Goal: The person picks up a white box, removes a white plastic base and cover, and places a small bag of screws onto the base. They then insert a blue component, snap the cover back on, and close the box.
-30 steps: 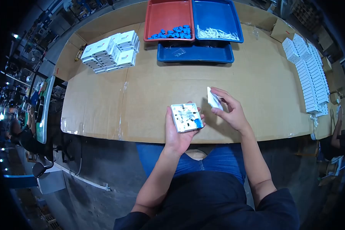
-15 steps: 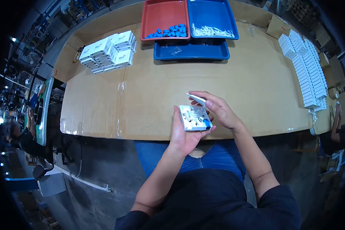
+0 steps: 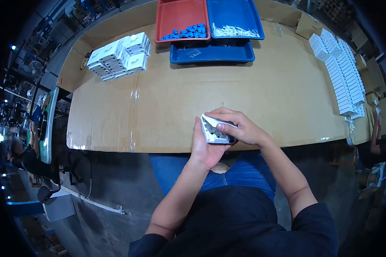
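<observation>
Near the table's front edge, my left hand (image 3: 205, 153) cradles a small white square case (image 3: 209, 138) from below, fingers wrapped along its side. A thin white cover (image 3: 213, 120) lies tilted over the case's top. My right hand (image 3: 247, 127) grips that cover, with the thumb on the near side and the fingers along the far edge. Between cover and case a shaded gap shows. The parts inside are mostly hidden by the cover and my right hand.
A red tray (image 3: 180, 17) with blue pieces and a blue tray (image 3: 233, 15) with white pieces stand at the back, above another blue tray (image 3: 227, 57). White boxes (image 3: 116, 55) are stacked at left, and rows of white boxes (image 3: 343, 81) at right. Other people sit at both sides.
My right hand has brought the white cover down onto the case, which now hides most of the inside. My left hand stays in nearly the same place.
</observation>
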{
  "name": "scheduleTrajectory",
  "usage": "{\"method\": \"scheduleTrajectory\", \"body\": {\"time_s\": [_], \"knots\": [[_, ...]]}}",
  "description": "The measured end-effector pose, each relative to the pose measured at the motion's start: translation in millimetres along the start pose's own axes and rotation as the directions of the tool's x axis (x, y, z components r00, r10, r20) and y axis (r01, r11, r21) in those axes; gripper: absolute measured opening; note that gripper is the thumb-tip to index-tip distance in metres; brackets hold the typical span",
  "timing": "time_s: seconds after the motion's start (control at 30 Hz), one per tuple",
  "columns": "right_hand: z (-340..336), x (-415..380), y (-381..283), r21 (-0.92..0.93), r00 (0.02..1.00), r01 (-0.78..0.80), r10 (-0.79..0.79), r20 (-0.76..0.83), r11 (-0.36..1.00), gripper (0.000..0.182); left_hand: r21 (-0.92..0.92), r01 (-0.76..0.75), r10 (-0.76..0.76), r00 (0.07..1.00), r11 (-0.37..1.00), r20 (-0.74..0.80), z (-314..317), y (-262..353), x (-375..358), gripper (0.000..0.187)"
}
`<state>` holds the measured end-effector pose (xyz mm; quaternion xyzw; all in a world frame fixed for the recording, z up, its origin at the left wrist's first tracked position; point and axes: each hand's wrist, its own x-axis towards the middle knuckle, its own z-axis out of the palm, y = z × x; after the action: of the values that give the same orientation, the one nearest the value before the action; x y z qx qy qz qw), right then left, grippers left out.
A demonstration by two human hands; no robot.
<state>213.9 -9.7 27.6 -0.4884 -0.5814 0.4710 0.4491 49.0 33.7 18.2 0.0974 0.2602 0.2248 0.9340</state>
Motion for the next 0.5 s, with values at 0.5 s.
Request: {"method": "scheduleTrajectory", "body": {"time_s": [0.5], "knots": [[0.2, 11.4, -4.2, -0.062, 0.998, -0.064, 0.065, 0.020, 0.996, 0.036, -0.124, 0.048, -0.039, 0.996, 0.991, 0.076, -11.0, 8.5, -0.5, 0.064]]}}
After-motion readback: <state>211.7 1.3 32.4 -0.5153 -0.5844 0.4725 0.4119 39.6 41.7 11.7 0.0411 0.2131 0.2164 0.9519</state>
